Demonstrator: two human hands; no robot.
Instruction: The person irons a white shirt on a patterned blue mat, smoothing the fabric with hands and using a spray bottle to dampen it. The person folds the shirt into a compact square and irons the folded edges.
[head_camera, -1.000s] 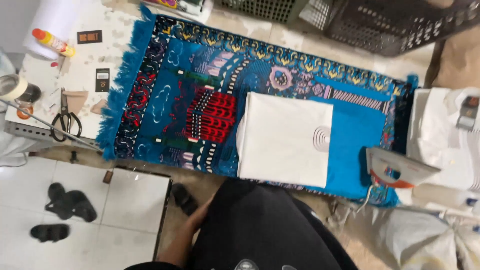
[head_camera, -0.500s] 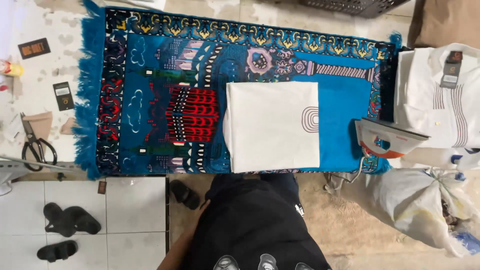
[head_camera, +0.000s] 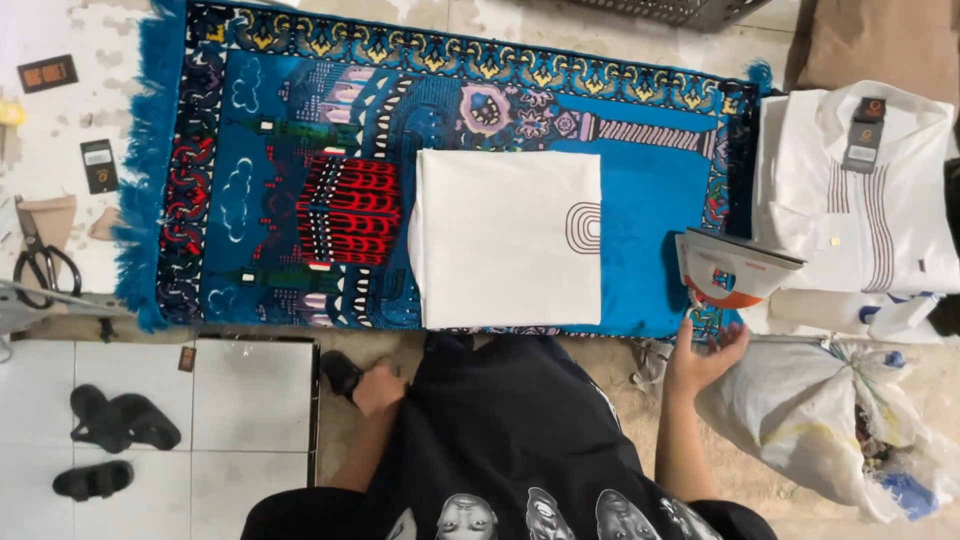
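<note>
Both hands are low: the right hand (head_camera: 703, 357) reaches open-fingered for the upright white-and-orange steam iron (head_camera: 733, 270) (parked off the cloth), beside the folded white garment (head_camera: 505, 238); the left hand (head_camera: 379, 388) rests loosely curled, empty.

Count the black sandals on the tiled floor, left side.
2. One black sandal lies on the white tiles at lower left; the other sandal sits just below it, nearer the frame's bottom edge. Another dark shape by the left hand cannot be identified.
</note>
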